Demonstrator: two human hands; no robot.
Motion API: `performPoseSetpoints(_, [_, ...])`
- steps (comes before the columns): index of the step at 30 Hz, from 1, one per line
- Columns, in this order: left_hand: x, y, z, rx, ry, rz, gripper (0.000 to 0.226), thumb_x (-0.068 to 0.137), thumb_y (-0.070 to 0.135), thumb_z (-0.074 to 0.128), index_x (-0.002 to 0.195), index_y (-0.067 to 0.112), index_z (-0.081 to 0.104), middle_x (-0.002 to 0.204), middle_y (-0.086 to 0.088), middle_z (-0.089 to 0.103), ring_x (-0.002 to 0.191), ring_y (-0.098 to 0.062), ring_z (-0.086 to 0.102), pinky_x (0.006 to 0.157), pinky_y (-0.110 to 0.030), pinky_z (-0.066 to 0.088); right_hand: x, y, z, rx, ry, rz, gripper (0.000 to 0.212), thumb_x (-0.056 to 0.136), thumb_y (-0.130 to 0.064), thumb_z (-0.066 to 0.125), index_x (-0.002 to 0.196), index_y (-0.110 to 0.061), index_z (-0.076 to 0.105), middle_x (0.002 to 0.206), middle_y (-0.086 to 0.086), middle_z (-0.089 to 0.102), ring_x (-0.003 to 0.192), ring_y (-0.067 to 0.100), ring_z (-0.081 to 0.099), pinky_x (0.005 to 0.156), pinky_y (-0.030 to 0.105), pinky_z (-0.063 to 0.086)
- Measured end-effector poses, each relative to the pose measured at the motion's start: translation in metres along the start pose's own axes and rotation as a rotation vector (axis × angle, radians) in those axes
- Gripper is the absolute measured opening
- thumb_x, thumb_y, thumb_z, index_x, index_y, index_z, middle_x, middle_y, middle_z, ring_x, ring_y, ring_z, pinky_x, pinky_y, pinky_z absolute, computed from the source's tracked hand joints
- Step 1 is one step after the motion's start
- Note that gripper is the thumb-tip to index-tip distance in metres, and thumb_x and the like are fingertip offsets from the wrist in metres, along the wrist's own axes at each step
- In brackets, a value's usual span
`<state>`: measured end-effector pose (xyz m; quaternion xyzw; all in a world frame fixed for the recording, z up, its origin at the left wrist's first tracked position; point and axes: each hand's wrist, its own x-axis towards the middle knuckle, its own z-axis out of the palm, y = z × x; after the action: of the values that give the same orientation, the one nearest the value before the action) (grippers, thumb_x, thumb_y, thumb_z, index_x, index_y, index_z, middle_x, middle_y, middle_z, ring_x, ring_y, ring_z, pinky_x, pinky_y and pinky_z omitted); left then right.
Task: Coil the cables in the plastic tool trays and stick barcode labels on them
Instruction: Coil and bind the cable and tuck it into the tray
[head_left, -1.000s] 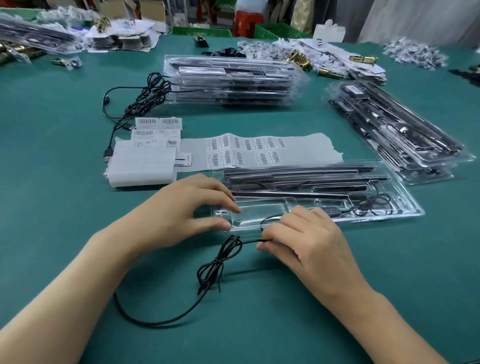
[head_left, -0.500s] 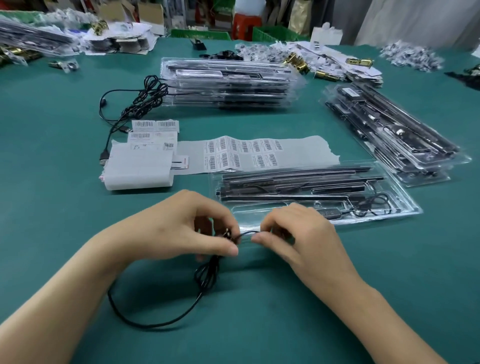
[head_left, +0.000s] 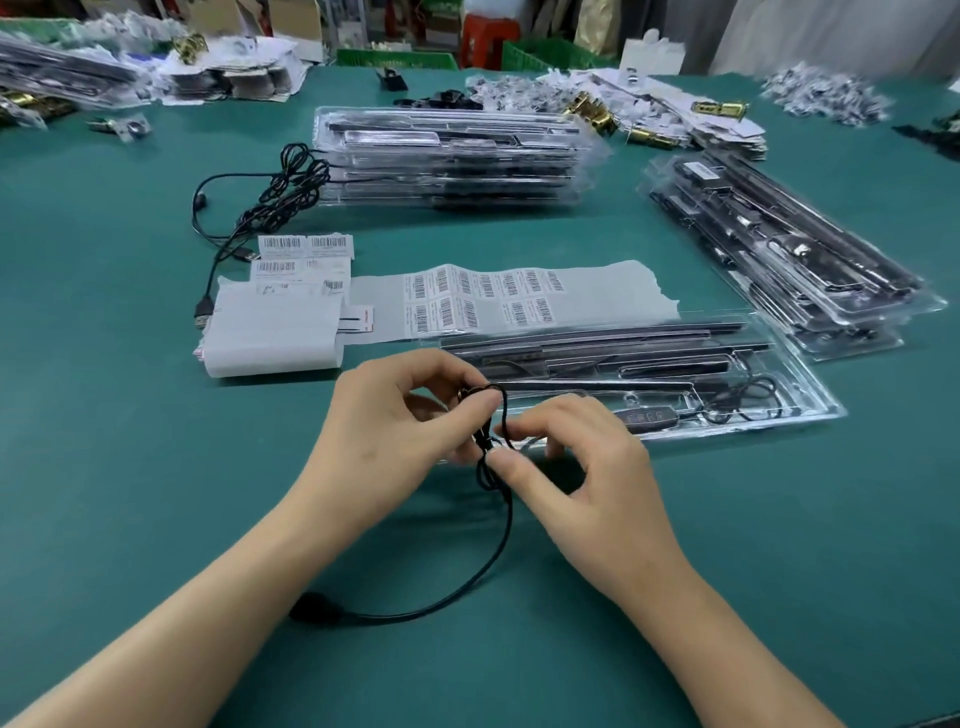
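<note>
Cable (head_left: 510, 525), thin, black and round in section, is held up off the desk (head_left: 104, 415) at the centre of my view, just off the 6 o'clock edge of the nearest tray (head_left: 810, 395). My left hand (head_left: 395, 431) pinches a small bunch of its loops between thumb and forefinger, the other fingers curled behind. My right hand (head_left: 576, 478) pinches a strand just below that bunch with thumb and fingertip. From the pinch the cable hangs and sweeps in a smooth arc toward 7 o'clock, ending in a blunt black plug (head_left: 317, 607) lying on the matte green desk.

The tray is clear, glossy, moulded plastic, long and shallow, with dark slim bars in its channels and a flat oval black controller (head_left: 649, 415) near its 6 o'clock rim.

At 12 o'clock from the tray lies a white label sheet (head_left: 597, 291) with a torn right edge and rows of barcode stickers. A folded white paper block (head_left: 270, 332) sits at 10 o'clock. Farther out at 12 o'clock I see a neat stack of filled trays (head_left: 452, 156), with a tangle of loose black cables (head_left: 280, 192) touching its left end. A slanted second stack (head_left: 779, 249) lies at 2 o'clock.
</note>
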<state>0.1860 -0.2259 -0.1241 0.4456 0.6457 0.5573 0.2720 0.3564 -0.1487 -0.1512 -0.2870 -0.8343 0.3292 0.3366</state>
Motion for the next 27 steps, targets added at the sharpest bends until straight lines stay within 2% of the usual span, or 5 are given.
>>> performPoseSetpoints(6, [-0.003, 0.003, 0.007, -0.086, 0.002, 0.022, 0.006, 0.09, 0.015, 0.077, 0.088, 0.019, 0.073, 0.074, -0.001, 0.072, 0.063, -0.022, 0.074, 0.061, -0.022, 0.056, 0.002, 0.001, 0.002, -0.047, -0.01, -0.009, 0.022, 0.084, -0.05, 0.071, 0.087, -0.028, 0.069, 0.087, -0.016, 0.059, 0.088, 0.011, 0.054, 0.08, 0.034, 0.044])
performPoseSetpoints(15, [-0.003, 0.003, 0.005, 0.124, -0.102, 0.139, 0.01, 0.084, 0.033, 0.077, 0.091, 0.032, 0.071, 0.086, 0.008, 0.074, 0.08, -0.013, 0.071, 0.063, -0.023, 0.051, 0.003, 0.001, 0.0, 0.048, -0.056, 0.06, 0.026, 0.091, -0.051, 0.065, 0.079, -0.027, 0.07, 0.065, -0.005, 0.055, 0.07, 0.016, 0.052, 0.072, 0.034, 0.04])
performPoseSetpoints(19, [0.0, 0.01, -0.01, 0.123, -0.145, 0.013, 0.038, 0.075, 0.063, 0.077, 0.09, 0.032, 0.062, 0.073, 0.0, 0.072, 0.056, -0.021, 0.069, 0.056, -0.029, 0.056, 0.004, 0.002, 0.0, 0.083, -0.051, 0.098, 0.026, 0.093, -0.047, 0.067, 0.076, -0.028, 0.068, 0.066, -0.007, 0.061, 0.066, 0.013, 0.052, 0.069, 0.033, 0.038])
performPoseSetpoints(24, [-0.009, 0.016, -0.02, 0.694, -0.75, -0.049, 0.052, 0.064, 0.086, 0.068, 0.09, 0.041, 0.069, 0.076, 0.02, 0.069, 0.06, -0.005, 0.065, 0.057, -0.022, 0.052, 0.004, 0.002, 0.0, 0.057, -0.033, 0.098, 0.022, 0.093, -0.045, 0.065, 0.076, -0.03, 0.066, 0.067, -0.016, 0.06, 0.069, 0.01, 0.054, 0.07, 0.031, 0.036])
performPoseSetpoints(27, [-0.018, 0.014, -0.004, 0.935, -0.724, 0.161, 0.046, 0.066, 0.082, 0.062, 0.091, 0.043, 0.062, 0.078, 0.031, 0.063, 0.075, 0.005, 0.058, 0.06, -0.017, 0.043, 0.002, 0.002, -0.001, 0.061, -0.029, 0.096, 0.021, 0.092, -0.045, 0.065, 0.077, -0.032, 0.066, 0.069, -0.016, 0.061, 0.072, 0.01, 0.055, 0.07, 0.029, 0.036])
